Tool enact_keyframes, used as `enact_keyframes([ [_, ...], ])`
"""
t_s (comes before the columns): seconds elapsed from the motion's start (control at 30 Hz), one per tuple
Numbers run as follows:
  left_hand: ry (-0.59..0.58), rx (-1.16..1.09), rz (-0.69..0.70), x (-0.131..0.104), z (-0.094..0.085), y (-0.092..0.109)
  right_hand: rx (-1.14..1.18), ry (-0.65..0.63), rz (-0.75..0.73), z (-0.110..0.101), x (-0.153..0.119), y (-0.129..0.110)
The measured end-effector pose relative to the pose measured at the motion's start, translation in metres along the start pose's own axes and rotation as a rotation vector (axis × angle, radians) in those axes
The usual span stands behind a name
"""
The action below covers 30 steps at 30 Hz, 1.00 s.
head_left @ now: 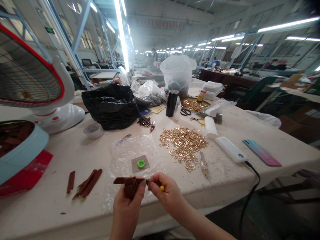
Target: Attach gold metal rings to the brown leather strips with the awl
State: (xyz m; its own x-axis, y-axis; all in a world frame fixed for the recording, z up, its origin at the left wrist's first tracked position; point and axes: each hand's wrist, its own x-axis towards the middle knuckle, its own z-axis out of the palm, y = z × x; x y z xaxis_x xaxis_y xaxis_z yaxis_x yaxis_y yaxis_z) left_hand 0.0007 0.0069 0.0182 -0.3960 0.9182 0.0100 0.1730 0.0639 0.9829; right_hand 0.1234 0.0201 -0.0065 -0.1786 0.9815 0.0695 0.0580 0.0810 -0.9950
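Observation:
Several brown strips point(130, 187) are gripped in my left hand point(128, 206), its thumb pressed on top near their right end. Against that end, my right hand point(166, 191) is closed in a pinch; a yellow ball-shaped piece point(162, 188) shows beside its fingers, and what the fingertips hold is too small to make out. Just beyond the hands, a green round item point(141, 163) sits on a grey-brown square point(136, 166) over a clear plastic sheet point(117, 156). More brown strips point(87, 185) lie on the table at the left.
Gold rings point(185, 143) are heaped beyond my right hand. A white power bank point(231, 150) with a black cable and a phone point(261, 152) lie at the right. Farther back stand a black bag point(111, 106) and a black cylinder point(172, 103). A fan point(57, 118) stands left, behind a tub point(27, 153).

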Motion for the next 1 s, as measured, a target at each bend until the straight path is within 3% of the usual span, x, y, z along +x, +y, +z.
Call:
enact_keyframes([
  [0.1,-0.007,0.048,-0.059,0.001,0.0,0.001,-0.087,0.016,-0.054,0.001,-0.001,0.002],
  [0.3,-0.154,0.023,-0.125,0.002,0.0,0.005,-0.205,0.008,-0.118,0.001,-0.004,0.005],
  [0.57,-0.179,0.092,-0.023,0.006,-0.003,-0.008,-0.285,-0.02,-0.151,0.0,-0.005,0.008],
  [0.8,-0.17,-0.014,-0.191,0.0,-0.003,-0.008,-0.411,0.011,-0.259,0.002,-0.001,0.003],
  [0.9,-0.184,0.033,-0.148,0.002,-0.003,-0.015,-0.369,0.004,-0.222,0.003,-0.001,0.004],
  [1.0,-0.189,0.077,-0.065,0.005,-0.004,-0.022,-0.211,-0.046,-0.092,0.003,-0.002,0.003],
])
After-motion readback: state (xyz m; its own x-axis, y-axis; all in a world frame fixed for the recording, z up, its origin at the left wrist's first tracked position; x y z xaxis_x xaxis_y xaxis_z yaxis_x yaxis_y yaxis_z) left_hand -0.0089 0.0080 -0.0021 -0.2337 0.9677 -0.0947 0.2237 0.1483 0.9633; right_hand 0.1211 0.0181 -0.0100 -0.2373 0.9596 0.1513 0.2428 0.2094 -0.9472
